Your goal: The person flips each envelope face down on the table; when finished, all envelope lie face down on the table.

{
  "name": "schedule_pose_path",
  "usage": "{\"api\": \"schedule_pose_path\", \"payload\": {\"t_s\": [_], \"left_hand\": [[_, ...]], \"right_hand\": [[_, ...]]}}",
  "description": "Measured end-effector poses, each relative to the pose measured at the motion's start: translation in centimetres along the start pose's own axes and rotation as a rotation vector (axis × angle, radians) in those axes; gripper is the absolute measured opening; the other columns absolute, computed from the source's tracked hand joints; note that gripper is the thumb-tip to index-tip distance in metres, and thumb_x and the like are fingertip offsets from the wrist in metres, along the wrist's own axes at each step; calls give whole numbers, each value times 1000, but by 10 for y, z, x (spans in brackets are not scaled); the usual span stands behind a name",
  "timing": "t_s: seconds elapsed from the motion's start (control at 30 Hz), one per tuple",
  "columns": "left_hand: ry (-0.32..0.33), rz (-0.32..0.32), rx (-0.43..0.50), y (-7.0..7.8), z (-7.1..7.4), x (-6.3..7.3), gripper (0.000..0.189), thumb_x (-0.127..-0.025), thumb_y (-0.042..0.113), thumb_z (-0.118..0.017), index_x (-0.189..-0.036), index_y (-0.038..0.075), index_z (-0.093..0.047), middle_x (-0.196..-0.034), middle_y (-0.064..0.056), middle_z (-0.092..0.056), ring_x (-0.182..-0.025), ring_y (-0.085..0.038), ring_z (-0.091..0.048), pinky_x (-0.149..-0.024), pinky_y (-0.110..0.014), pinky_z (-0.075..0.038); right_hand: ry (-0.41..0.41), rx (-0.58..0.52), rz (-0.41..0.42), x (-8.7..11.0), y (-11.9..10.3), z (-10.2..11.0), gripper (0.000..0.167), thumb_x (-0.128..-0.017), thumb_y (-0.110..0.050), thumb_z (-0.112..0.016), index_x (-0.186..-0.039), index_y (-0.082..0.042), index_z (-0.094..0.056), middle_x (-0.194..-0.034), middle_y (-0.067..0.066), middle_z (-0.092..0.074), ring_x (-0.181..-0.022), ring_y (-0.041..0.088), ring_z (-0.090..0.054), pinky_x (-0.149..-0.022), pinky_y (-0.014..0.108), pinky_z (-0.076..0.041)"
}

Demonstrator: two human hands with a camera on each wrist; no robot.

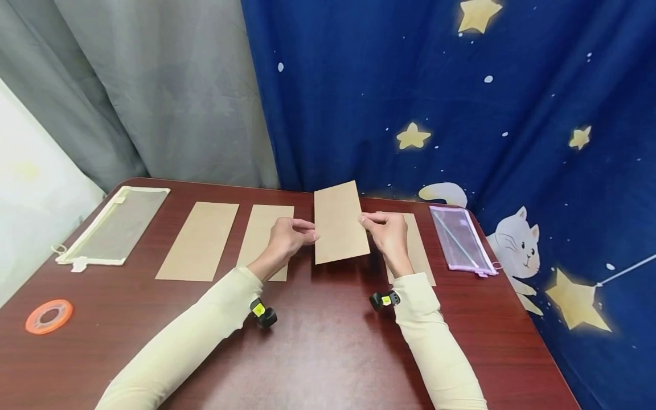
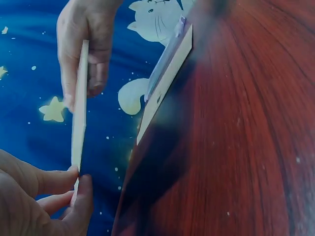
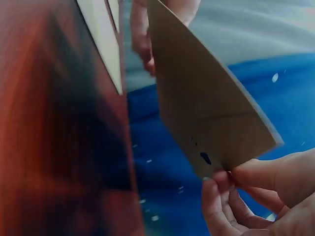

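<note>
In the head view a brown kraft-paper sheet [image 1: 340, 222] is raised over the back of the table, tilted up. My left hand [image 1: 287, 236] pinches its left edge between thumb and fingers, and my right hand [image 1: 389, 236] pinches the opposite edge. Seen from the left wrist, the sheet [image 2: 79, 118] is nearly edge-on. The right wrist view shows one face of the sheet [image 3: 197, 98], with a small dark mark [image 3: 205, 158] close to my right fingertips. Similar sheets lie flat: one at left [image 1: 199, 242], one behind my left hand [image 1: 261, 228], another partly hidden by my right hand [image 1: 417, 250].
A white-edged mesh zip pouch [image 1: 120, 225] lies at the back left. Toward the back right is a purple zip pouch [image 1: 461, 236] with a thin stick-like item inside. An orange tape roll [image 1: 49, 316] rests near the left edge. Curtains [image 1: 328, 97] hang behind the table.
</note>
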State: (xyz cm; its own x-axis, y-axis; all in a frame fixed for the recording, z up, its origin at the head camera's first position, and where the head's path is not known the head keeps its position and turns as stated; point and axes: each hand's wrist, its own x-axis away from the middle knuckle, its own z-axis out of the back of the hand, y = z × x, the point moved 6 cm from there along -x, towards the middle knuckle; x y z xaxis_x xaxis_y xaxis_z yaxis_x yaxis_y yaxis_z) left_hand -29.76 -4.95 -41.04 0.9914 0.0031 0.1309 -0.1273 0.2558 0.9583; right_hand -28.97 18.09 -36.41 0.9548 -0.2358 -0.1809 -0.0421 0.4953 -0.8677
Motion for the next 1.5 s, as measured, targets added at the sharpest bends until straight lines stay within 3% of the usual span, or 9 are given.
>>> {"api": "schedule_pose_path", "payload": {"t_s": [0.2,0.57,0.7,0.83,0.97,1.1,1.23,1.4,1.5], "left_hand": [[46,-65,-215,-2,2,-1,19,-83,10,-83,-101,5,-79,-93,-10,-79,-93,-18,-72,-83,-28,-56],[23,-120,-383,-9,-3,-5,20,-82,11,-81,-99,2,-79,-101,-12,-78,-108,-27,-67,-96,-39,-55],[17,-168,-426,-10,-6,-6,18,-81,10,-81,-97,1,-79,-98,-12,-78,-102,-27,-69,-92,-39,-57],[11,-239,-487,-9,-11,-5,6,-80,7,-79,-78,2,-76,-70,-3,-69,-77,-19,-60,-68,-28,-51],[11,-309,-556,-6,-16,-3,27,-79,2,-77,-57,6,-61,-53,5,-45,-63,-16,-42,-55,-23,-34],[22,-345,-610,-2,-21,-2,40,-76,-1,-77,-50,11,-50,-51,7,-37,-62,-16,-38,-53,-23,-33],[11,-339,-626,1,-23,-3,43,-78,1,-79,-49,12,-49,-51,6,-36,-63,-16,-39,-53,-24,-35],[18,-288,-642,0,-18,-4,45,-85,9,-77,-48,12,-51,-49,5,-36,-61,-17,-39,-51,-24,-35],[25,-264,-640,2,-17,-4,37,-91,17,-71,-56,7,-64,-52,0,-50,-64,-20,-48,-54,-28,-40]], "right_hand": [[-99,-68,-145,-2,31,-13,12,-86,-9,-79,-95,-2,-81,-94,18,-78,-73,29,-76,-78,43,-64],[-137,-82,-213,1,58,-29,9,-84,-2,-78,-91,3,-80,-95,18,-78,-56,5,-70,-69,35,-65],[-136,-25,-201,1,60,-31,8,-83,-3,-78,-88,2,-81,-89,17,-78,-58,11,-72,-63,28,-64],[-153,105,-175,3,60,-33,6,-84,-8,-80,-86,-3,-82,-81,13,-78,-61,16,-74,-65,23,-62],[-182,183,-143,4,58,-36,7,-85,-11,-80,-87,-4,-82,-79,12,-78,-60,16,-74,-63,21,-60],[-182,235,-120,3,55,-35,8,-86,-10,-79,-85,-3,-82,-75,12,-77,-59,16,-74,-57,20,-58],[-153,286,-92,1,51,-34,8,-86,-10,-79,-82,-3,-82,-71,11,-76,-57,16,-73,-58,20,-56],[-156,280,-75,2,47,-32,10,-87,-11,-78,-83,-4,-82,-73,10,-77,-60,17,-74,-71,26,-60],[-155,271,-39,5,44,-16,12,-89,-16,-77,-88,-6,-83,-75,9,-78,-64,16,-73,-73,25,-58]]}}
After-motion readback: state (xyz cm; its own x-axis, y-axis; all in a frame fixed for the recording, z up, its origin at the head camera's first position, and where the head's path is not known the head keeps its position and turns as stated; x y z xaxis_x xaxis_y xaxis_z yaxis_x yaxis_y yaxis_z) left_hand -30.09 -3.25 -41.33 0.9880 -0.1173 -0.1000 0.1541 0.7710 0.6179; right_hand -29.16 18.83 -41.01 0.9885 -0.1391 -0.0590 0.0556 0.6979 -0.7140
